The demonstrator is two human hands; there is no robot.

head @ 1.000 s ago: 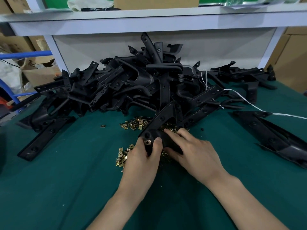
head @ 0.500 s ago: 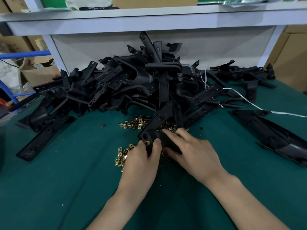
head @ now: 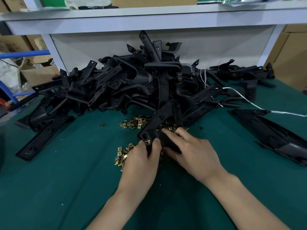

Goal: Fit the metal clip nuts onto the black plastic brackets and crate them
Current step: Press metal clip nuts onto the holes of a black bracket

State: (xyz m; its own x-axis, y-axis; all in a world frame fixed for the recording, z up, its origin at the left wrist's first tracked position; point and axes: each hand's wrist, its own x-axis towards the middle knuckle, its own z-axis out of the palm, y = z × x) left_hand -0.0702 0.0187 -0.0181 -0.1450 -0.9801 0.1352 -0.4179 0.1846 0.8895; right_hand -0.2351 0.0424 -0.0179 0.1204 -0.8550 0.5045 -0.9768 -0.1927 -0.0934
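Observation:
A black plastic bracket (head: 162,117) lies on the green table in front of me, over a scatter of brass-coloured clip nuts (head: 132,122). My left hand (head: 141,160) pinches a clip nut (head: 147,142) against the bracket's near corner with thumb and forefinger. My right hand (head: 191,151) grips the bracket's near end, its fingers curled over the top. More clip nuts (head: 121,156) lie just left of my left hand. A large heap of black brackets (head: 141,83) fills the back of the table.
A long black bracket (head: 274,136) lies at the right, another flat one (head: 43,138) at the left. A white cord (head: 249,102) runs across the right side. A white shelf (head: 149,19) overhangs the heap. Cardboard boxes (head: 294,55) stand at both sides.
Both hands stay on the bracket's near end. The left thumb and forefinger have closed slightly on the clip nut at the corner; the view shifted a little.

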